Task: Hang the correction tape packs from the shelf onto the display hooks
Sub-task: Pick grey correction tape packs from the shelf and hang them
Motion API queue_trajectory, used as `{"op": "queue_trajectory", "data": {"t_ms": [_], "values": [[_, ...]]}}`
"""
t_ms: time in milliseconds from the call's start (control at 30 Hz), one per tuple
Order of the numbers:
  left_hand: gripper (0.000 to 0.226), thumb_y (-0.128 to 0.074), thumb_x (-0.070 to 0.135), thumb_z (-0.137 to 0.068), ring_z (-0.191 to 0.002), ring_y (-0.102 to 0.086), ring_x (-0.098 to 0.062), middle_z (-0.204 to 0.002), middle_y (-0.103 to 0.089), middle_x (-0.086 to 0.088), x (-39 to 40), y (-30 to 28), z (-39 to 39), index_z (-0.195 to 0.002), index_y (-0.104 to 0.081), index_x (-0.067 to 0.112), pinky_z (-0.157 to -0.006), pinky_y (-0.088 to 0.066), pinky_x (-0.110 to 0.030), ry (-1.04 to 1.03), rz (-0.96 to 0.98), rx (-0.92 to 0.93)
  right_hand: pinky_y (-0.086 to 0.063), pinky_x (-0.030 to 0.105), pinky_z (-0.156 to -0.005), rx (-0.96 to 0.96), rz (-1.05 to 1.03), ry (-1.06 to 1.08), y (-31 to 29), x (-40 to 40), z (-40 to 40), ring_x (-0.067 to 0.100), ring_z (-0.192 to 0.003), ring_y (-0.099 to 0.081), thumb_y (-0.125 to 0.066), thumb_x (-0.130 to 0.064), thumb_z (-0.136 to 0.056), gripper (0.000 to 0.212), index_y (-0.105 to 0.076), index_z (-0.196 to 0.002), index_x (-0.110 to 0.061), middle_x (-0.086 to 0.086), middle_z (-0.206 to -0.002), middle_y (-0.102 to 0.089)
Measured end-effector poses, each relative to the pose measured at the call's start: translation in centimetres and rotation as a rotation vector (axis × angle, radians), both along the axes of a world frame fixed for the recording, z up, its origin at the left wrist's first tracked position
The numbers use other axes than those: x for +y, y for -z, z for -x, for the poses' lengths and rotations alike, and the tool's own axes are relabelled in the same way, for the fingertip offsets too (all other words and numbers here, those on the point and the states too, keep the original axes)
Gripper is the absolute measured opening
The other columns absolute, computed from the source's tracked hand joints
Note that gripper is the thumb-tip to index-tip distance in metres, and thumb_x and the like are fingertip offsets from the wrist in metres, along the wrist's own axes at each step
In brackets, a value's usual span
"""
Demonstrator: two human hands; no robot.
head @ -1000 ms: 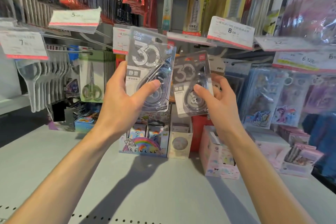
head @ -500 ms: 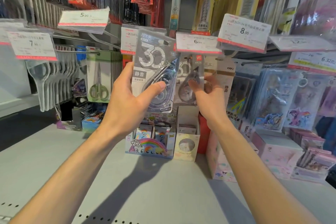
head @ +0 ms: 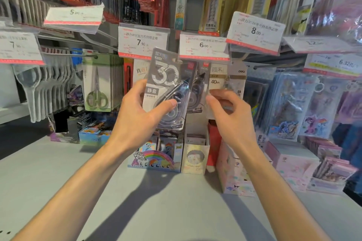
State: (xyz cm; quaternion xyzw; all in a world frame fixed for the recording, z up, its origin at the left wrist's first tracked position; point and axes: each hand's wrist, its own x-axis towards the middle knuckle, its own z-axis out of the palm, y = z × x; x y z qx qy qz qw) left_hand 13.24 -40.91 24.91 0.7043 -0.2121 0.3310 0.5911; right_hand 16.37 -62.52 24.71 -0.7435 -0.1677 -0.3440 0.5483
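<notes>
Two hands over grey shelf: left hand fingers grip pack; right hand fingers empty, curled.

Scissors left of tape pack

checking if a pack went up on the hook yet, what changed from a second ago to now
The right hand carried its correction tape pack forward, away from the person, and in under the 6.00 price tag. It now seems to hang there, and the right hand's grip looks released, fingers just beside it. The left hand keeps its grip on the other pack, raised as before.
</notes>
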Motion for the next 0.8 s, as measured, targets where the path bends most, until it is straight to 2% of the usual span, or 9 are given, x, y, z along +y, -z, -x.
{"op": "queue_trajectory", "data": {"t_ms": [133,233,300,400,533,600,667,800], "values": [[0.037,-0.079,0.035,-0.08,-0.101,-0.074,-0.005,-0.107,-0.077,0.02,-1.8,0.4,-0.1,-0.113,-0.063,0.039,-0.095,-0.057,-0.041,0.038,-0.035,0.041,-0.047,0.003,-0.081,0.115,0.087,-0.17,0.4,0.3,1.4,-0.009,-0.099,-0.069,-0.074,-0.048,-0.091,0.026,-0.075,-0.111,-0.032,-0.025,-0.104,-0.076],[0.035,-0.076,0.041,-0.082,-0.107,-0.071,-0.005,-0.112,-0.076,0.019,-2.6,0.3,-0.2,-0.114,-0.062,0.042,-0.098,-0.055,-0.043,0.067,-0.084,0.066,-0.053,0.011,-0.084,0.151,-0.035,-0.227,0.5,0.1,1.4,-0.003,-0.095,-0.073,-0.082,-0.034,-0.087,0.023,-0.074,-0.106,-0.023,-0.017,-0.098,-0.079],[0.037,-0.075,0.043,-0.084,-0.11,-0.068,-0.001,-0.116,-0.073,0.019,-2.6,-0.1,-0.3,-0.117,-0.06,0.042,-0.101,-0.054,-0.037,0.046,-0.093,0.068,-0.056,0.016,-0.082,0.178,-0.13,-0.27,0.6,-0.5,1.5,0.002,-0.09,-0.074,-0.081,-0.024,-0.088,0.021,-0.071,-0.105,-0.019,-0.011,-0.094,-0.08],[0.037,-0.074,0.034,-0.091,-0.107,-0.067,0.002,-0.117,-0.071,0.017,-2.2,-1.1,-0.1,-0.124,-0.059,0.037,-0.099,-0.054,-0.027,0.033,-0.073,0.044,-0.056,0.014,-0.073,0.204,-0.224,-0.289,0.8,-1.6,1.8,0.006,-0.087,-0.077,-0.075,-0.015,-0.093,0.018,-0.064,-0.107,-0.017,-0.004,-0.098,-0.082],[0.032,-0.072,0.025,-0.094,-0.104,-0.071,-0.006,-0.11,-0.076,0.01,-2.2,-2.9,0.8,-0.124,-0.062,0.027,-0.097,-0.057,-0.036,0.056,-0.035,-0.019,-0.057,0.015,-0.075,0.17,-0.261,-0.22,0.8,-2.6,2.1,0.006,-0.088,-0.076,-0.07,-0.014,-0.097,0.016,-0.062,-0.111,-0.017,-0.007,-0.096,-0.082],[0.031,-0.07,0.023,-0.093,-0.1,-0.073,-0.014,-0.107,-0.077,0.002,-2.5,-4.0,1.3,-0.123,-0.062,0.025,-0.093,-0.059,-0.039,0.085,-0.018,-0.069,-0.06,0.02,-0.08,0.156,-0.275,-0.208,0.7,-2.7,2.0,0.009,-0.092,-0.077,-0.07,-0.014,-0.098,0.015,-0.062,-0.11,-0.019,-0.004,-0.098,-0.081],[0.028,-0.068,0.021,-0.093,-0.089,-0.073,-0.014,-0.103,-0.077,-0.005,-2.7,-5.1,1.7,-0.12,-0.062,0.022,-0.081,-0.059,-0.031,0.118,-0.003,-0.12,-0.06,0.021,-0.084,0.139,-0.275,-0.205,0.4,-2.5,2.0,0.011,-0.095,-0.077,-0.069,-0.014,-0.098,0.016,-0.061,-0.111,-0.019,-0.001,-0.102,-0.081],[0.026,-0.065,0.017,-0.092,-0.074,-0.071,-0.013,-0.093,-0.077,-0.003,-2.5,-6.1,2.1,-0.117,-0.062,0.015,-0.068,-0.055,-0.024,0.159,0.022,-0.158,-0.055,0.013,-0.078,0.075,-0.232,-0.217,-0.7,-1.7,1.7,0.004,-0.092,-0.076,-0.069,-0.015,-0.099,0.02,-0.06,-0.116,-0.021,-0.003,-0.102,-0.081]]}}
